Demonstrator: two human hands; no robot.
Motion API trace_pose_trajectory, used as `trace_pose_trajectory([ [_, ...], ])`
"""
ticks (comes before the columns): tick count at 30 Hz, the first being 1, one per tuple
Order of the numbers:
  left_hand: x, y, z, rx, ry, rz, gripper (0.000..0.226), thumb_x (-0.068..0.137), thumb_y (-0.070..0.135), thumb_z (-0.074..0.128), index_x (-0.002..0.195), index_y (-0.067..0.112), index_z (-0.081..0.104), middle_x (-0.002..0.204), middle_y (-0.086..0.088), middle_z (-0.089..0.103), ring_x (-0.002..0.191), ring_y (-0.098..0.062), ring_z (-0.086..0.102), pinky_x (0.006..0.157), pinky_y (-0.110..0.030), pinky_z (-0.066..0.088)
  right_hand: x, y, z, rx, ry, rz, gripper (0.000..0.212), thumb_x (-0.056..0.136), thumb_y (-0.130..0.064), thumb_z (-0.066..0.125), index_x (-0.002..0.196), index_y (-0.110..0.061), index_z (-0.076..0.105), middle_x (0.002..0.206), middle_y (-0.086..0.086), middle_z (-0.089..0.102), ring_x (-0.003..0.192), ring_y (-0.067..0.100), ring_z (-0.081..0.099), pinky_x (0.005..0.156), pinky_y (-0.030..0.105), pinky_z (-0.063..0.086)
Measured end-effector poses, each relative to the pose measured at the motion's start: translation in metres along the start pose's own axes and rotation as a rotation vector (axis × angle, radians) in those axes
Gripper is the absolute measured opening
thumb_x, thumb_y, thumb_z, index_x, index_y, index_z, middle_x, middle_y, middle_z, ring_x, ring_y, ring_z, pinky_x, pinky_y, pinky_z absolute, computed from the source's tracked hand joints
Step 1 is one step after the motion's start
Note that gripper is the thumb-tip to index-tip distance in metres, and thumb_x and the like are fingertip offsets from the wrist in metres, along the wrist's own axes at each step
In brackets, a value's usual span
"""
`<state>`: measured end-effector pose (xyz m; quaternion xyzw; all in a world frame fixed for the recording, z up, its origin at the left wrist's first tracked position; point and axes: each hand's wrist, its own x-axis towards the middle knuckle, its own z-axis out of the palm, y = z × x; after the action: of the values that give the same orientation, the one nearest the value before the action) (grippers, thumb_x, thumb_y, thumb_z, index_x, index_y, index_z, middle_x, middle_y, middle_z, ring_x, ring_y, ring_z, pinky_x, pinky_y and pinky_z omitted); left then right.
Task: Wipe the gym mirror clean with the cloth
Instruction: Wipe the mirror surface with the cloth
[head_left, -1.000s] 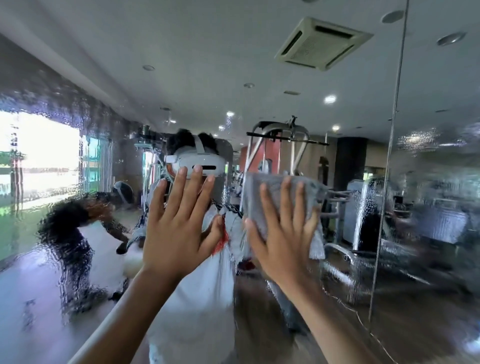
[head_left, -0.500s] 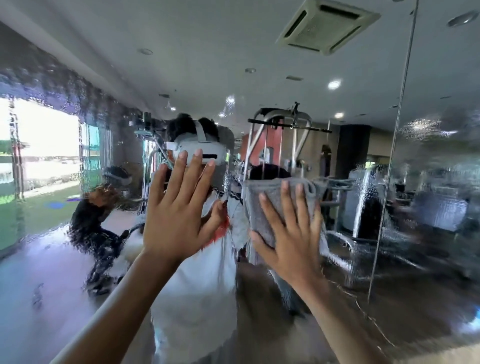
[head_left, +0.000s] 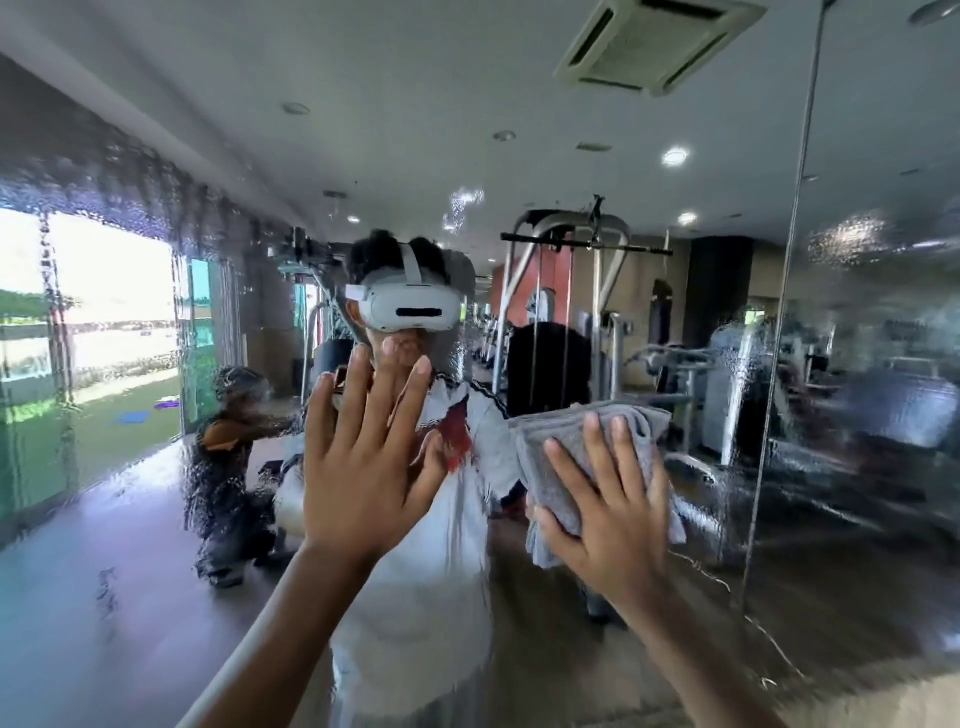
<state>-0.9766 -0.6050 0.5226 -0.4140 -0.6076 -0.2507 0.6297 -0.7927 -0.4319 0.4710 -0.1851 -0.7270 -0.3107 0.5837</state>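
The left hand (head_left: 363, 467), right hand (head_left: 608, 514) and forearms (head_left: 270, 639) are bare; reflected, the person wears a white strapped headset (head_left: 410, 306) and a white shirt (head_left: 415, 597) blotched red.

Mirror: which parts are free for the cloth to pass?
Free on the mirror: the stretch between grey cloth and vertical seam, and the glass left of the left hand. Crowded: the gap between that hand and the right hand.

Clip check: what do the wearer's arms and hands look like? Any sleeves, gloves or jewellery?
The left hand and right hand are bare: no gloves, rings or bracelets show. The forearms are bare too, with no sleeve, watch or marking down to the picture's lower edge.
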Motion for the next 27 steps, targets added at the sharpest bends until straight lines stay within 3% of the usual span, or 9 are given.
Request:
trace_pose_trajectory([
  [3,0.001,0.004,-0.001,0.004,-0.007,-0.024,0.063,0.100,0.041,0.037,0.156,0.012,0.032,0.164,-0.016,0.022,0.152,-0.036,0.020,0.124,-0.053,0.010,0.011,0.014,0.000,0.013,0.032,0.299,0.062,0.101,-0.058,0.030,0.154,-0.026,0.027,0.164,0.008,0.018,0.151,0.030,0.016,0.121,0.052,0.010],
  [6,-0.001,0.009,-0.001,-0.016,0.003,-0.038,0.062,0.101,0.040,0.037,0.156,0.012,0.033,0.164,-0.016,0.024,0.152,-0.036,0.021,0.124,-0.054,0.011,0.037,-0.012,0.002,0.055,0.059,0.514,0.066,0.100,-0.055,0.031,0.156,-0.023,0.023,0.164,0.013,0.015,0.151,0.034,0.012,0.121,0.057,0.003],
  [10,-0.028,0.025,0.001,-0.042,-0.018,0.034,0.059,0.098,0.040,0.043,0.152,0.016,0.041,0.161,-0.015,0.030,0.151,-0.034,0.025,0.123,-0.053,0.012,0.001,-0.031,0.007,0.050,-0.004,0.058,0.067,0.097,-0.055,0.042,0.156,-0.029,0.024,0.163,0.011,0.023,0.150,0.035,0.023,0.118,0.060,0.018],
  [12,-0.041,0.031,0.003,-0.076,-0.032,0.049,0.058,0.096,0.038,0.046,0.150,0.018,0.043,0.160,-0.015,0.033,0.151,-0.033,0.026,0.123,-0.052,0.013,-0.018,-0.010,0.005,0.044,-0.016,-0.069,0.071,0.094,-0.056,0.049,0.156,-0.033,0.025,0.165,0.004,0.019,0.149,0.031,0.025,0.113,0.062,0.028],
  [15,-0.046,0.033,0.005,-0.076,-0.023,0.030,0.059,0.095,0.036,0.048,0.151,0.019,0.043,0.159,-0.015,0.036,0.150,-0.033,0.028,0.123,-0.053,0.015,-0.009,0.012,0.002,0.011,0.018,0.117,0.064,0.099,-0.060,0.036,0.155,-0.031,0.026,0.164,0.006,0.021,0.151,0.029,0.019,0.114,0.059,0.025],
  [19,-0.045,0.033,0.005,-0.099,-0.008,0.019,0.058,0.095,0.035,0.048,0.151,0.019,0.043,0.159,-0.015,0.036,0.150,-0.032,0.027,0.123,-0.052,0.013,0.035,-0.012,0.002,0.056,0.053,0.396,0.064,0.101,-0.059,0.027,0.155,-0.025,0.026,0.163,0.010,0.017,0.151,0.034,0.016,0.119,0.059,0.007],
  [21,-0.046,0.032,0.004,-0.105,-0.013,0.018,0.058,0.096,0.036,0.048,0.150,0.017,0.044,0.159,-0.015,0.035,0.151,-0.032,0.026,0.123,-0.051,0.012,0.025,-0.031,0.004,0.070,0.022,0.296,0.065,0.100,-0.058,0.032,0.156,-0.027,0.023,0.164,0.010,0.016,0.151,0.037,0.016,0.118,0.061,0.006],
  [24,-0.047,0.030,0.003,-0.094,-0.020,0.032,0.059,0.096,0.037,0.048,0.151,0.015,0.044,0.160,-0.015,0.033,0.152,-0.032,0.024,0.123,-0.051,0.011,-0.025,-0.030,0.004,0.071,-0.068,-0.047,0.066,0.099,-0.058,0.039,0.157,-0.032,0.022,0.166,0.007,0.011,0.151,0.033,0.016,0.114,0.067,0.020],
  [27,-0.049,0.031,0.004,-0.087,-0.018,0.026,0.060,0.095,0.036,0.050,0.151,0.015,0.044,0.160,-0.015,0.032,0.152,-0.032,0.023,0.123,-0.051,0.012,-0.043,-0.006,0.003,0.059,-0.059,-0.043,0.060,0.099,-0.060,0.034,0.153,-0.034,0.027,0.167,0.002,0.010,0.153,0.028,0.014,0.109,0.069,0.028],
])
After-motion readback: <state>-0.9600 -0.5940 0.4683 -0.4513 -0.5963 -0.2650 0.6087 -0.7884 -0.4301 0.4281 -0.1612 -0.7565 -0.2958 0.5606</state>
